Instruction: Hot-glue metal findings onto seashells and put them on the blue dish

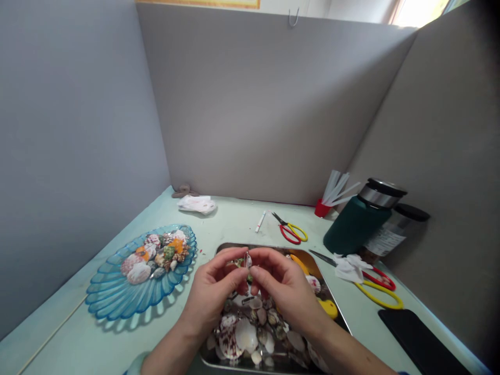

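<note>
Above the metal tray (219,367), my left hand (219,281) and my right hand (277,278) meet with their fingertips close together. Pinched between them is a small pale, shiny shell-like piece (248,260), partly covered by the fingers. Thumbs and forefingers of both hands are closed around it. Below the hands, the tray holds several seashells, among them a white scallop shell (246,336) and a brown-speckled one (229,341). A yellow-handled tool (328,308) lies at the tray's right side, partly hidden by my right arm.
On the left stands a blue scalloped glass plate (117,302) with colourful shells. Behind the tray lie small scissors (291,232) and a white marker (260,221). To the right are larger scissors (378,297) with tissue (351,268), a green bottle (357,224), a red cup of glue sticks (322,209) and a black phone (422,338).
</note>
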{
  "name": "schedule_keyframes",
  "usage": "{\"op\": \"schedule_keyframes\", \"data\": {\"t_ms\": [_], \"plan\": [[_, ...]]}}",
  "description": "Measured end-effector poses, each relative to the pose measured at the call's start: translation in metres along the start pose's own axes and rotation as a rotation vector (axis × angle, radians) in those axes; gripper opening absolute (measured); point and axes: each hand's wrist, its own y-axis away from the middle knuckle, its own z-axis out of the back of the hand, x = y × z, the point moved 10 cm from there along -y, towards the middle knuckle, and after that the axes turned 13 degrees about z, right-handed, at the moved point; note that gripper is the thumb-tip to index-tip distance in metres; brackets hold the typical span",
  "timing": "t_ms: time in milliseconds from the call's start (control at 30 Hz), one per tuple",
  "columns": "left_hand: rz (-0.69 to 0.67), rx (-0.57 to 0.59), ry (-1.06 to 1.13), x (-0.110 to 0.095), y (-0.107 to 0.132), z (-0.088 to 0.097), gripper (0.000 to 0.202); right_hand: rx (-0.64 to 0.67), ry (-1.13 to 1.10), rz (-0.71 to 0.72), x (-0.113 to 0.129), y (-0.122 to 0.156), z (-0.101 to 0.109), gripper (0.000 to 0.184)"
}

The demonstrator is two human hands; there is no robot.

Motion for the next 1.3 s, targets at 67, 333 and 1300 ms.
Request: {"op": "schedule_keyframes", "data": {"t_ms": [67,333,1300], "plan": [[0.0,-0.015,0.006,0.0,0.001,0.001,0.027,-0.023,-0.013,-0.004,-0.001,0.0,0.001,0.021],[0.018,-0.049,-0.064,-0.002,0.002,0.001,0.029,0.001,0.07,-0.054,-0.004,0.0,0.004,0.018],[-0.035,-0.013,-0.053,-0.007,0.004,-0.002,0.026,0.054,-0.255,-0.154,-0.015,0.003,-0.005,0.02]]}}
